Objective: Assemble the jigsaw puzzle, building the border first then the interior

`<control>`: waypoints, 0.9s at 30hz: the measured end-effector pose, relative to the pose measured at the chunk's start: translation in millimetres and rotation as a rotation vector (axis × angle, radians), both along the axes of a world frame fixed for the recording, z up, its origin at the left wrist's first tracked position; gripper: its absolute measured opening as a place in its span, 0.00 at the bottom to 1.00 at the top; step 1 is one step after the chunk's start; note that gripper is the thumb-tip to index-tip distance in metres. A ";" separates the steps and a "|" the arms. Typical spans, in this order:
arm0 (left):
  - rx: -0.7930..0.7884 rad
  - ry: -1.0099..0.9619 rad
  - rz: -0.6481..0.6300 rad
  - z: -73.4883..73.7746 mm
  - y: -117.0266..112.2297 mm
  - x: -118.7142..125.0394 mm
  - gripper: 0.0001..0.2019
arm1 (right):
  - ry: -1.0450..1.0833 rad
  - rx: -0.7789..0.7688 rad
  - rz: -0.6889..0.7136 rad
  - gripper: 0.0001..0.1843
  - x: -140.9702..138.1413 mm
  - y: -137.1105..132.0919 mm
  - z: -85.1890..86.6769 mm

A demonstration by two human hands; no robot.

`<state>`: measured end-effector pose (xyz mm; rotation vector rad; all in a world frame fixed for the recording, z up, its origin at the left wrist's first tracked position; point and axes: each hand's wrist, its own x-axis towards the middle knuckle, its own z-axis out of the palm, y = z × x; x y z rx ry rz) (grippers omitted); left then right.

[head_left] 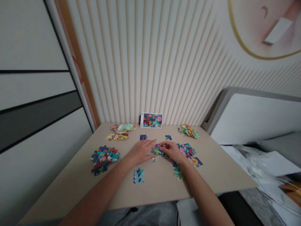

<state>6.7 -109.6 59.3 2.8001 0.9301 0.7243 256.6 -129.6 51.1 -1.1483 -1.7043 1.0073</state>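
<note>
1. Your right hand [172,151] has its thumb and fingertips closed on a purple-and-green jigsaw piece [157,151]; whether it is 1 piece or 2 overlapping, you cannot tell from here.
2. Your left hand [142,152] lies palm down, fingers stretched and thumb spread, with nothing visibly gripped.
3. The key relation: that piece sits in the narrow gap between your 2 hands, left of your right fingertips and just right of your left fingers. Your right hand is nearer, being on it; left-hand contact is unclear. Its long axis is too small and covered to judge.
4. On the tabletop [155,191], a teal jigsaw piece [139,175] lies on your body's side of the left hand.
5. Beyond your left fingers lies a dark-blue jigsaw piece [143,137]; beyond your right hand, a blue-and-teal jigsaw piece [168,137].
</note>
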 end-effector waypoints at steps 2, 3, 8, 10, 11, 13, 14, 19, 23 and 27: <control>0.009 0.022 -0.030 1.8 -6.3 7.7 0.34 | 0.040 -0.028 0.055 0.20 -5.2 -1.7 -1.3; 0.016 0.026 -0.036 2.0 -7.9 9.6 0.33 | 0.053 -0.035 0.069 0.20 -6.8 -2.0 -2.3; 0.080 0.025 -0.054 1.0 -7.4 6.3 0.37 | 0.066 -0.059 0.065 0.25 -12.1 -1.9 -6.4; 0.099 0.031 -0.062 1.3 -6.7 4.4 0.36 | 0.044 -0.055 0.078 0.27 -13.0 -3.1 -3.5; 0.104 0.032 -0.065 1.7 -6.6 3.8 0.35 | 0.009 -0.034 0.085 0.27 -11.7 -4.2 -0.1; 0.105 0.018 -0.053 2.1 -6.0 2.6 0.33 | -0.116 0.055 0.070 0.25 -2.4 -6.7 10.1; 0.106 0.004 -0.039 2.0 -5.4 1.8 0.32 | -0.199 0.117 0.044 0.24 6.3 -7.9 16.4; 0.107 -0.055 0.022 -4.8 2.6 -5.4 0.32 | -0.547 0.305 -0.133 0.21 82.2 -11.8 34.7; 0.099 -0.061 0.030 -12.2 8.3 -9.2 0.33 | -0.704 0.292 -0.089 0.31 134.4 -23.4 18.4; 0.091 -0.045 0.038 -15.2 9.2 -8.6 0.33 | -0.686 0.297 -0.143 0.25 151.8 -43.4 -2.3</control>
